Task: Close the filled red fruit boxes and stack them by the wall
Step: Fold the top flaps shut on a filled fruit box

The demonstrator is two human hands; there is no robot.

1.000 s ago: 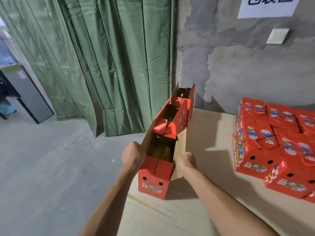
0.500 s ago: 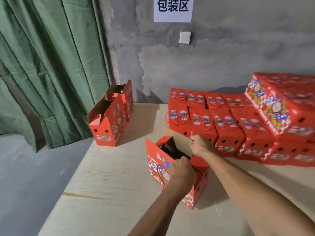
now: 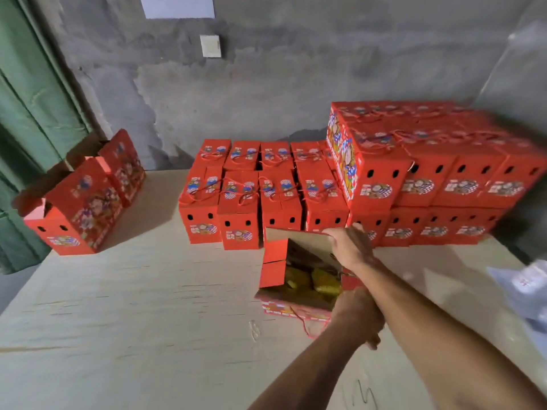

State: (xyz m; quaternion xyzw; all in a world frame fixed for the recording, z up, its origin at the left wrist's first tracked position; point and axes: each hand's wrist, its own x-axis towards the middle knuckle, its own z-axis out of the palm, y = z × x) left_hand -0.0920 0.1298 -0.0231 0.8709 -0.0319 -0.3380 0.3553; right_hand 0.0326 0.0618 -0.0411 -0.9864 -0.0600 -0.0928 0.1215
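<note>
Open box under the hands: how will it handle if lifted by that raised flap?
Probably badly. The raised flap looks like thin cardboard that the right hand bends easily, so it would likely flex or tear. The open box is filled with yellow-green fruit, so likely heavy for its size. Its tall, narrow shape may tip if pushed high.

A single wide-angle view from a head-worn camera, looking forward and down across a pale plywood tabletop [image 3: 124, 306] toward a rough grey concrete wall [image 3: 266, 84]. Both forearms reach in from the bottom right, close to the lens. Straight edges bend near the frame borders; the right side is blurred.
</note>
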